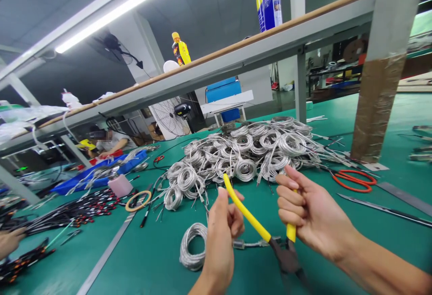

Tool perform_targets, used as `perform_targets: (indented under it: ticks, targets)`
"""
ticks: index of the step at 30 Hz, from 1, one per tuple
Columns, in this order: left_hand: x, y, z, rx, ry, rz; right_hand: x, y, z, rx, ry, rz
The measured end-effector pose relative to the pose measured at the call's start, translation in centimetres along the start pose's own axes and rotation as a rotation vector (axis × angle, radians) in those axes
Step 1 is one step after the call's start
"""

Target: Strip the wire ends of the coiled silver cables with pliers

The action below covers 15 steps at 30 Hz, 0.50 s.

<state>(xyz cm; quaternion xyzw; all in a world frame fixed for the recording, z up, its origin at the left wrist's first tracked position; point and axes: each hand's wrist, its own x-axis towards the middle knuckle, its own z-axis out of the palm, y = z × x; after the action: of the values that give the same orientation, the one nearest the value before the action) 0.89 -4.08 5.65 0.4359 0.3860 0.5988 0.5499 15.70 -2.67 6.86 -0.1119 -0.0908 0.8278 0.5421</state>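
Here, gripping one arm of the yellow-handled pliers [263,232] at lower right of the frame with clenched right hand [303,212]; at lower centre, curling left hand [221,227] beside a coiled cable [186,246], cannot tell around what.

Cable heap [232,151] blocks forward passage; open tabletop [155,250] lies between ruler [110,250] and loose coil [185,250].

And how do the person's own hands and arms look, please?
The left hand and right hand are bare: no gloves, rings or watch show. The right forearm has no sleeve in view; little of the left forearm is seen.
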Motion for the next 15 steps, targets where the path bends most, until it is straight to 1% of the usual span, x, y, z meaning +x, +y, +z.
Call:
perform_targets:
  ticks: [3, 10, 15]
  targets:
    - [-0.1, -0.2, 0.0, 0.082, -0.022, 0.007, 0.4, 0.4, -0.4, 0.025, 0.013, 0.036]
    - [-0.5, -0.7, 0.0, 0.081, -0.118, -0.066, 1.0, 1.5, -2.0, -0.04, -0.041, 0.193]
    - [-0.7, -0.7, 0.2, 0.11, -0.15, -0.1, 1.2, 2.0, -2.3, 0.013, 0.002, 0.252]
